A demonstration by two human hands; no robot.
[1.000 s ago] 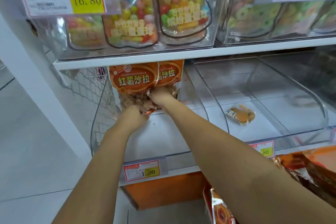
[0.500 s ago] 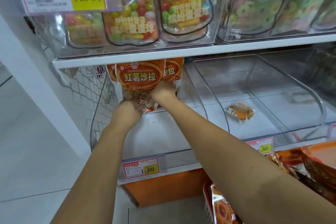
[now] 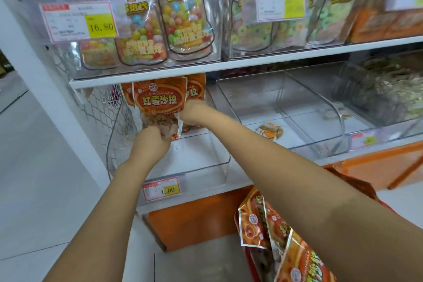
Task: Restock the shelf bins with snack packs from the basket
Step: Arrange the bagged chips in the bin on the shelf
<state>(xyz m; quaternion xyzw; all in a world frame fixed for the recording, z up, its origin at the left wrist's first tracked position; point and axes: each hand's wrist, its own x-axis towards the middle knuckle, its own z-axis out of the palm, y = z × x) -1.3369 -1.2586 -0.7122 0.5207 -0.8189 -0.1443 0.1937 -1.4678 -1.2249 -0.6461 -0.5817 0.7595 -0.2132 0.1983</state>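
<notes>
White shelf (image 3: 240, 179), clear bin (image 3: 196, 153); orange snack pack (image 3: 160, 98) upright (brown pieces in window), gripped by left hand (image 3: 152, 141), right hand (image 3: 192, 113).

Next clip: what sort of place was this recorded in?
Most likely a shop's snack aisle. Price tags are clipped to the shelf fronts, clear bins line the shelves, candy bags are displayed above, and orange snack packs stand in the bin being filled.
</notes>
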